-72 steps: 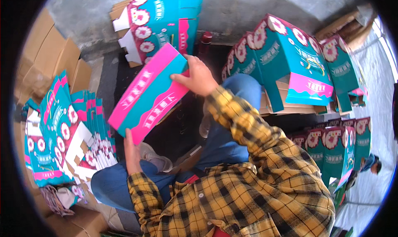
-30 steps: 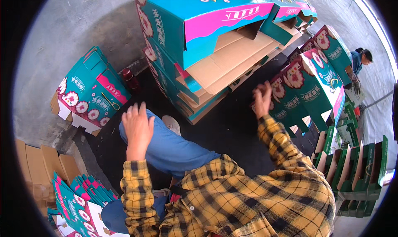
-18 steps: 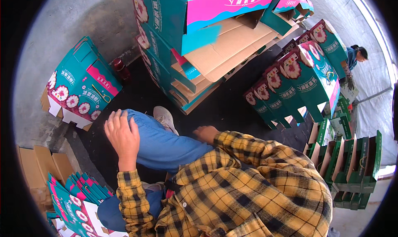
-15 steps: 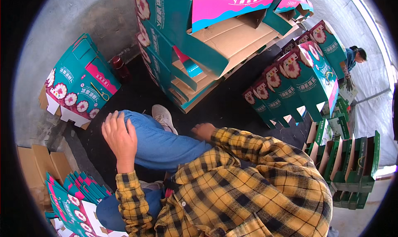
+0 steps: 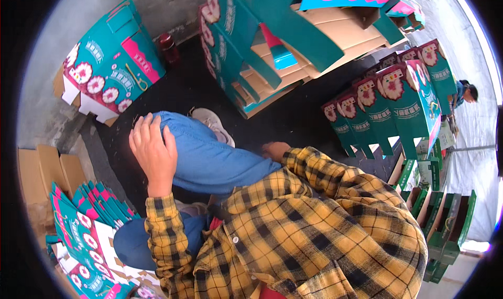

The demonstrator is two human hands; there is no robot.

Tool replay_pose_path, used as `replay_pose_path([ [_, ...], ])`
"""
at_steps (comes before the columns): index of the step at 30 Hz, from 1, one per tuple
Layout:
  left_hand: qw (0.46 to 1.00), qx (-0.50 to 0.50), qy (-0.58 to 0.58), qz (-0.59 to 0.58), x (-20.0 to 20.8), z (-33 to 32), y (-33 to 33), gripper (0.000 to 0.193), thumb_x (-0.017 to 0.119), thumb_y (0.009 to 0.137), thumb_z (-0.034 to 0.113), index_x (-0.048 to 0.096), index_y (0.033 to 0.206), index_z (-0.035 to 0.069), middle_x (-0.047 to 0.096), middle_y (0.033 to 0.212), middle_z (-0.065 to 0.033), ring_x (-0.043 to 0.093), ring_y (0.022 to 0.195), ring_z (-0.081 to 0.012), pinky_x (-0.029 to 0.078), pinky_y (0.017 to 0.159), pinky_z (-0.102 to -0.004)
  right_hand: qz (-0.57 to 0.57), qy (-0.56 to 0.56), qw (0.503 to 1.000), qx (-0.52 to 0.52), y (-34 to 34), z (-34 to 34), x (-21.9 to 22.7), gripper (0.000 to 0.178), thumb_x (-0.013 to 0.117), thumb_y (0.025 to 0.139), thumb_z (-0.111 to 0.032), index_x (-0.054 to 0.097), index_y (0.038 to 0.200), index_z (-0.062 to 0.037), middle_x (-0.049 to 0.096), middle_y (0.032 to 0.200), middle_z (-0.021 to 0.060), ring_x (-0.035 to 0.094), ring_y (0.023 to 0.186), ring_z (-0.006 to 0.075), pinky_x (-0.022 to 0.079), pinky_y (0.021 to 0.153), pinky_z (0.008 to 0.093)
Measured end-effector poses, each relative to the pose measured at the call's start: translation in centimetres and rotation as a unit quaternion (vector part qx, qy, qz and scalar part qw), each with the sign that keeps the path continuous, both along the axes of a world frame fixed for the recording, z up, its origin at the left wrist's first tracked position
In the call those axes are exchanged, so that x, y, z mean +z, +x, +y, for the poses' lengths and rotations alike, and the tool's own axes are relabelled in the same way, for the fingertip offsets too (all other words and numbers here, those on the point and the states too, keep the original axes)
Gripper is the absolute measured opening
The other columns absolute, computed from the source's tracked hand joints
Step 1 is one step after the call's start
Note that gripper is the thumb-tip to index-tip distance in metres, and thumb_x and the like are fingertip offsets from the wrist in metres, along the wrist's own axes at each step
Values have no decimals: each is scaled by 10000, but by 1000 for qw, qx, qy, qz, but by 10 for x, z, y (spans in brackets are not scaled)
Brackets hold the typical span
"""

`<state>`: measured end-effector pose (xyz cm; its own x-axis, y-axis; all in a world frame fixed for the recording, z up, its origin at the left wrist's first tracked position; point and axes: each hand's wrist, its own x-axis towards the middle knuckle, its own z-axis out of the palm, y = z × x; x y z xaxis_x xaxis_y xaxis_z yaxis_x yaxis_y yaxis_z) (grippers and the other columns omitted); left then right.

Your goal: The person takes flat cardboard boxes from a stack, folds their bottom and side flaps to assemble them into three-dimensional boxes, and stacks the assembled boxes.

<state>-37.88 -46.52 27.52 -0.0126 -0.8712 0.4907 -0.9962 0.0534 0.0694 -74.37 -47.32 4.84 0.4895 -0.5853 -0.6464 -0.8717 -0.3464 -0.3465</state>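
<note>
My left hand (image 5: 153, 155) rests on my bent knee in blue jeans (image 5: 215, 160), fingers spread, holding nothing. On the far side of that thigh is my right hand (image 5: 275, 150); its fingers are mostly hidden, so I cannot tell what they do. Closest to the left hand stands a teal carton (image 5: 107, 63) with round pink-and-white pictures and a yellow cord handle. Ahead of me, teal cartons (image 5: 230, 42) are piled with brown insides and loose flaps showing. To the right of my right hand is a row of upright teal cartons (image 5: 377, 105).
A dark red flask (image 5: 168, 48) stands by the grey wall. Flat teal cartons (image 5: 78, 236) and brown cardboard (image 5: 50, 173) lie at the lower left. Green cartons (image 5: 445, 220) are stacked at the right. Another person (image 5: 463, 93) bends at the far right, beside a pale sheet wall.
The view has shifted, so the cartons appear further right and the lower-left stack shows more. My left hand stays on the knee, and my right hand remains by the thigh.
</note>
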Motion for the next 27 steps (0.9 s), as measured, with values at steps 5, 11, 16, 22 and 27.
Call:
replay_pose_path([
  [5,1000,7,12,3,-4,4,6,288,531,897,193,586,1129,31,573,1216,-119,476,1213,-306,334,1031,-473,-27,-32,989,-140,-23,2,-23,254,578,848,-276,659,1022,-109,669,1029,148,636,955,336,509,841,418],
  [11,1000,5,5,11,4,5,6,277,533,899,164,592,1132,27,578,1208,-119,487,1194,-315,344,1017,-449,-38,-45,992,-113,-61,7,-44,342,574,873,-379,647,1047,-94,689,955,138,666,893,301,529,779,400],
  [16,998,14,-22,60,9,3,1,275,597,823,203,607,1052,51,606,1153,-90,510,1163,-285,335,1019,-470,-222,180,802,-524,-40,-49,-17,582,501,911,-544,554,1208,-47,656,1032,124,645,948,272,504,804,396],
  [22,989,9,-28,147,17,7,-3,241,619,804,166,621,1007,38,613,1097,-93,527,1122,-288,357,997,-450,-334,110,547,-759,-25,-124,7,704,422,940,-528,299,1423,-31,386,1401,210,467,1235,346,410,994,480],
  [27,970,-30,-32,238,30,3,-6,241,635,778,169,629,982,41,620,1083,-92,545,1091,-285,359,986,-456,-349,153,424,-822,-56,-150,-36,628,254,972,-476,227,1472,-97,273,1500,144,306,1350,339,236,1106,492],
])
